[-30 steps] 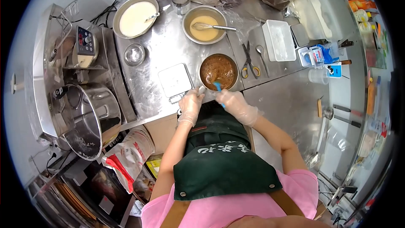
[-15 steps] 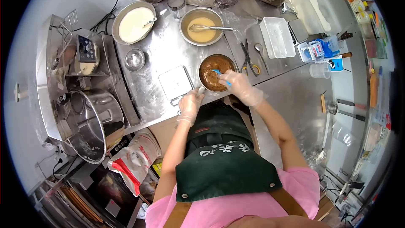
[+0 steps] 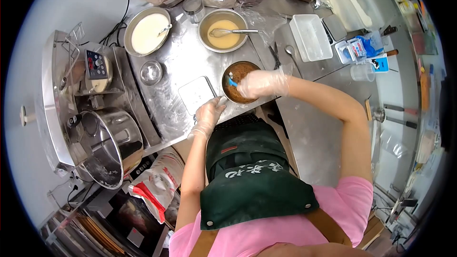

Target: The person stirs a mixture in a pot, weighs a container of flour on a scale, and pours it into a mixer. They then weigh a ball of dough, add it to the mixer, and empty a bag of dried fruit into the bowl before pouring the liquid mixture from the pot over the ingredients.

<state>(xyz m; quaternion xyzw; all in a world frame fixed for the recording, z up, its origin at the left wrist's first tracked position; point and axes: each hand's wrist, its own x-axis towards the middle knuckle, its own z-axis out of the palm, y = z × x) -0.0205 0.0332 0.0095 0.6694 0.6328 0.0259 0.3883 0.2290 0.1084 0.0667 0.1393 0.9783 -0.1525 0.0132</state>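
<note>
A round metal saucepan (image 3: 224, 90) with a brown mixture (image 3: 243, 68) in it stands near the table's front edge. My right hand (image 3: 261, 84), in a clear plastic glove, is closed around a blue spatula (image 3: 232, 82) inside the pan. My left hand (image 3: 209, 113), gloved too, grips the pan's short handle (image 3: 223, 100) at the lower left of the rim. Left of the pan lies a white kitchen scale (image 3: 196, 94). Behind it is a bowl of yellow liquid (image 3: 217, 27) with a whisk (image 3: 233, 32) across it.
At the back left stand a bowl of white batter (image 3: 150, 33) and a small glass bowl (image 3: 151, 73). Scissors (image 3: 274, 56) and a spoon (image 3: 291, 53) lie behind my right forearm. A white plastic tub (image 3: 310, 38) is at the back right, a large metal pot (image 3: 116, 138) at the left.
My right hand has moved left over the pan with the spatula, and its forearm now reaches across the table and hides the scissors' handles. The left hand stays at the pan handle.
</note>
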